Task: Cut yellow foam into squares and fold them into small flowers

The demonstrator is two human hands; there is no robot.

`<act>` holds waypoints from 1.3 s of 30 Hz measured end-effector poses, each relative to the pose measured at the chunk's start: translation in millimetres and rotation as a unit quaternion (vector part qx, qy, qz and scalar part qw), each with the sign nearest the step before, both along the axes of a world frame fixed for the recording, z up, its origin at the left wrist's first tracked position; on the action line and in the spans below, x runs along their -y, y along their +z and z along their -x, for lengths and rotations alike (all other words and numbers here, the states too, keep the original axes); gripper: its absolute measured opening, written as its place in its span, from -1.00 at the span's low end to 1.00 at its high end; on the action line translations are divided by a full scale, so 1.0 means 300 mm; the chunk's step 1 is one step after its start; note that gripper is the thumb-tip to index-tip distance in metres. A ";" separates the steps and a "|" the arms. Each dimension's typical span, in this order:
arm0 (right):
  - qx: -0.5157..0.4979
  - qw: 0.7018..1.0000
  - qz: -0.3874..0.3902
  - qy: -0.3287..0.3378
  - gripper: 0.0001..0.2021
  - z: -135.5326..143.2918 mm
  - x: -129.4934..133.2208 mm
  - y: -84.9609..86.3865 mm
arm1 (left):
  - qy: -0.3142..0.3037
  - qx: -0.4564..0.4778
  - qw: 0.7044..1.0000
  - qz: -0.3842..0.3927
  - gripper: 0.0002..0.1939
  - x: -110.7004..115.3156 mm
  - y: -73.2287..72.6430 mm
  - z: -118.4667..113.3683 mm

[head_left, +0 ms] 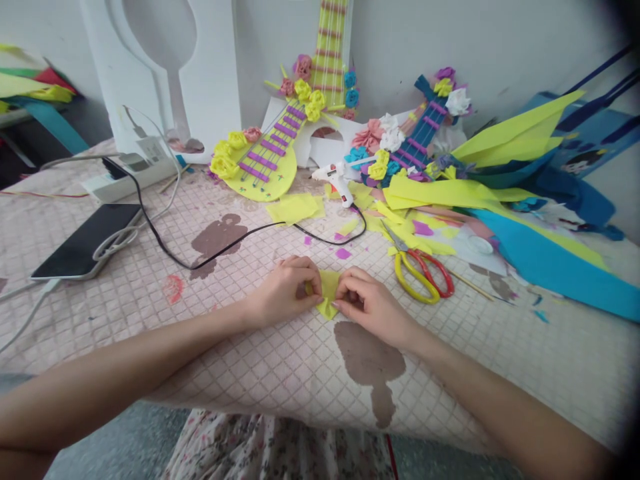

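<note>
A small piece of yellow crepe paper (329,287) is pinched between my two hands, just above the quilted table cover. My left hand (289,291) grips its left edge with thumb and fingers, and my right hand (373,301) has the right edge. The paper is puckered near its lower end. Right of my right hand lie scissors (419,272) with one yellow and one red handle loop, blades pointing up and left. Beyond my hands rests a white glue gun (336,181), and flat yellow paper pieces (296,208) lie beside it.
Paper guitars with crepe flowers, one yellow (267,170) and one blue (423,137), stand at the back. Yellow and blue crepe strips (560,253) spread across the right. A black cable (220,252) crosses the table near a phone (87,241) and a power strip (133,175) on the left.
</note>
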State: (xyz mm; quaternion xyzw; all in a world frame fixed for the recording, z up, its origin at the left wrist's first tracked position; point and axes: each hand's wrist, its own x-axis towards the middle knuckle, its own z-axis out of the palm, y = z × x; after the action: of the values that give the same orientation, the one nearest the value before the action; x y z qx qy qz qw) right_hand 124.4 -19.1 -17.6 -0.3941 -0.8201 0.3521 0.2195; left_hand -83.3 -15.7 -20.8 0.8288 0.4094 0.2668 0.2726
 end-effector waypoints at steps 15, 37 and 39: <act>0.007 0.999 -0.035 -0.025 -0.91 0.015 0.006 -0.019 | -0.019 -0.038 0.999 -0.034 -0.96 0.000 -0.004 0.007; 0.021 0.997 -0.060 -0.040 -0.87 0.029 0.012 -0.023 | 0.004 -0.020 0.999 -0.025 -0.91 0.004 -0.014 -0.003; 0.024 0.997 -0.060 -0.041 -0.87 0.029 0.012 -0.022 | 0.008 -0.022 0.999 -0.026 -0.91 0.006 -0.014 -0.004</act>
State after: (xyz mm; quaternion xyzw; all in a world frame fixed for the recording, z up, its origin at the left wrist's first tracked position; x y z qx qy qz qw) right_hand 115.7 -22.7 -24.2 -0.4215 -0.8281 0.2833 0.2376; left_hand -82.2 -17.3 -24.9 0.8380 0.4149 0.2611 0.2395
